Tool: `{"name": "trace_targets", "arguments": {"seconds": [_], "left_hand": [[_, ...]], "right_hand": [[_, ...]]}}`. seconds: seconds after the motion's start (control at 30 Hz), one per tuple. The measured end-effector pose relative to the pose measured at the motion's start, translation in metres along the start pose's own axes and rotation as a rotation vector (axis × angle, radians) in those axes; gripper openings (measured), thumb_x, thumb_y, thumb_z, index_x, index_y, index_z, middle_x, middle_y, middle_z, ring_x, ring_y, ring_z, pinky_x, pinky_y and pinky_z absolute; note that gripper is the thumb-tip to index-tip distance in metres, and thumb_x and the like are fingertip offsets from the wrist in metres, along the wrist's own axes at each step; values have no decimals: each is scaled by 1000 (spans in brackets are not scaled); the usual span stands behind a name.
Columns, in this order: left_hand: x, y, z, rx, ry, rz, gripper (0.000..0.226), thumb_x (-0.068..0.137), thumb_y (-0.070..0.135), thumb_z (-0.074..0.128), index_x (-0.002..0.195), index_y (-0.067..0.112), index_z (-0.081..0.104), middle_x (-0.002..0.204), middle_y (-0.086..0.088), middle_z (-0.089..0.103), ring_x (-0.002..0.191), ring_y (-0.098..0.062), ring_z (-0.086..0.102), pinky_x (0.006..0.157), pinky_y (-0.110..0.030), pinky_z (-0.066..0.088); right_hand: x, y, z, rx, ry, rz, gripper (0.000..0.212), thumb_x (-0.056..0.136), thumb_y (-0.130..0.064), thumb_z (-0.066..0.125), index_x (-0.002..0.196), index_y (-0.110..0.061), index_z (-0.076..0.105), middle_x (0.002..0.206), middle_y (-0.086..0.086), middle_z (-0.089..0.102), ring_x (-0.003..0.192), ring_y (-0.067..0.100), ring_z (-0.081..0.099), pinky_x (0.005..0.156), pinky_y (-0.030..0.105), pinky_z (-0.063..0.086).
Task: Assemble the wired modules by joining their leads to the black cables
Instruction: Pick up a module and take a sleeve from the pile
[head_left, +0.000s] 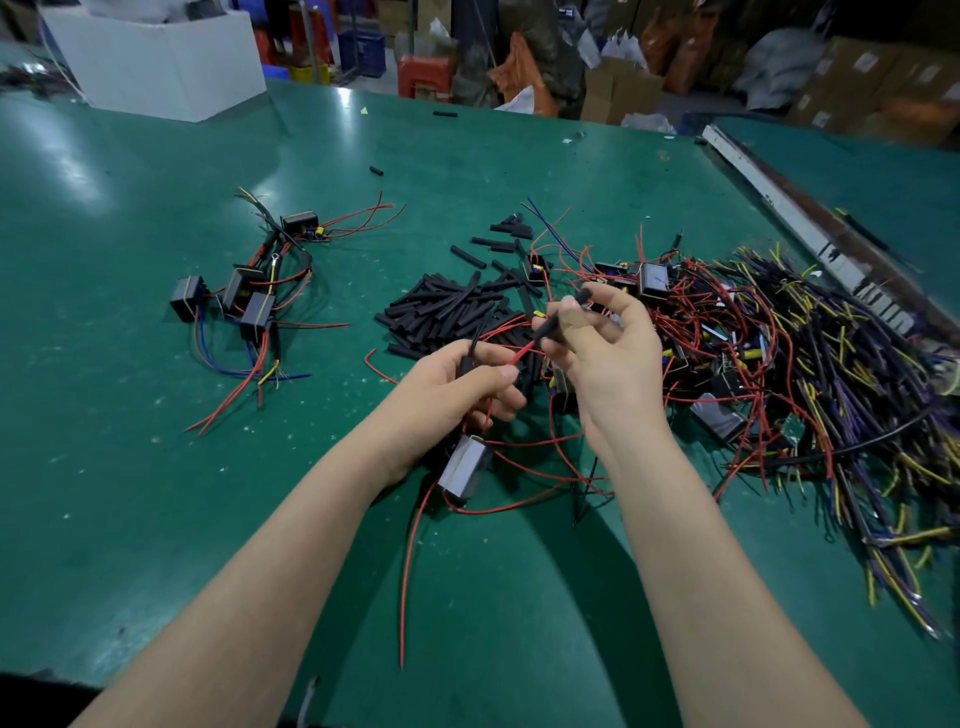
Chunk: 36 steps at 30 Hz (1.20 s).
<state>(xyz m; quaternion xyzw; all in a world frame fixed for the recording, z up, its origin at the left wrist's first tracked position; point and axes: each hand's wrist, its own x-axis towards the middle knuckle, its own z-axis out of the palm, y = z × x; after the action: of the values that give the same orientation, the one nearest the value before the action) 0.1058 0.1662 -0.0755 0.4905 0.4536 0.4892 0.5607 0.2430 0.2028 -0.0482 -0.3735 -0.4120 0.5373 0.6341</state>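
Overhead glare on the green table (156, 171); edges warped, dim.

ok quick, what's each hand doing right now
Left hand: pinching a red lead, thumb on top.
Right hand: holding a black sleeve between its fingers.

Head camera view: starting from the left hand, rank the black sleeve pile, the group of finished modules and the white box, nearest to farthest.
From the left hand:
1. black sleeve pile, just beyond the hand, mid-table.
2. group of finished modules, farther off to the left on the green table.
3. white box, at the table's far left corner, farthest.
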Motion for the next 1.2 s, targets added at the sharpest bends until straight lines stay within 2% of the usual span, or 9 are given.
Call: {"name": "trace_targets", "arguments": {"seconds": [0.17, 0.23, 0.33, 0.5, 0.63, 0.73, 0.87, 1.03, 1.2], "left_hand": [[-1, -2, -5, -51, -7, 77, 17, 88, 3, 60, 103, 10, 55, 73, -3, 73, 61, -11, 66, 57, -15, 48], [1, -3, -7, -61, 29, 90, 22, 85, 6, 62, 105, 11, 53, 73, -4, 73, 60, -11, 66, 57, -16, 49], [3, -6, -9, -70, 97, 104, 30, 79, 13, 66, 104, 13, 50, 74, -5, 73, 62, -13, 68, 57, -17, 49], [3, -5, -6, -84, 78, 81, 35, 79, 29, 64, 107, 15, 48, 79, -7, 74, 67, -16, 69, 59, -20, 52], [3, -4, -5, -112, 27, 34, 16, 94, 8, 53, 108, 14, 49, 77, -8, 73, 67, -15, 68, 65, -21, 53], [2, -5, -9, -53, 13, 53, 22, 93, 0, 52, 108, 16, 50, 80, -6, 75, 75, -14, 71, 68, -20, 53], [1, -8, -11, -17, 14, 78, 30, 92, 2, 56, 113, 21, 45, 83, -4, 75, 81, -13, 71, 75, -20, 54], [4, -11, -10, -32, 79, 96, 33, 92, 4, 57, 117, 17, 40, 82, -1, 75, 81, -11, 71, 77, -19, 52], [3, -10, -10, 42, 34, 125, 28, 94, 13, 54, 114, 25, 39, 87, -3, 75, 89, -16, 71, 89, -28, 51]], "right_hand": [[0, 4, -1, -79, -67, 77, 15, 94, -4, 57, 103, -13, 50, 83, 8, 64, 75, 17, 66, 60, 20, 53], [-2, 6, 1, -121, -121, 120, 17, 93, -4, 60, 104, -12, 51, 88, 12, 62, 78, 20, 65, 62, 22, 55], [-7, 9, 4, -178, -189, 116, 20, 91, -5, 63, 100, -18, 51, 79, 7, 63, 66, 12, 63, 62, 23, 56], [-5, 10, 3, -302, -161, 31, 25, 89, -7, 67, 101, -20, 49, 70, -5, 66, 63, 5, 64, 70, 27, 58], [-2, 5, -2, -194, -80, 80, 23, 90, -4, 64, 100, -19, 49, 80, 5, 66, 63, 7, 63, 62, 19, 53], [0, 4, -5, -160, -51, 121, 22, 91, -4, 63, 100, -18, 49, 87, 10, 65, 68, 11, 62, 58, 16, 50], [0, 3, -6, -247, -95, 81, 26, 90, -9, 66, 106, -18, 48, 82, 2, 69, 65, 6, 64, 59, 16, 50], [-2, 7, -2, -486, -213, 6, 35, 87, -13, 70, 113, -17, 47, 76, -4, 68, 84, 22, 67, 80, 31, 49], [-1, 5, -4, -511, -214, -48, 36, 85, -16, 72, 111, -24, 47, 77, -3, 70, 86, 14, 64, 83, 18, 45]]}}
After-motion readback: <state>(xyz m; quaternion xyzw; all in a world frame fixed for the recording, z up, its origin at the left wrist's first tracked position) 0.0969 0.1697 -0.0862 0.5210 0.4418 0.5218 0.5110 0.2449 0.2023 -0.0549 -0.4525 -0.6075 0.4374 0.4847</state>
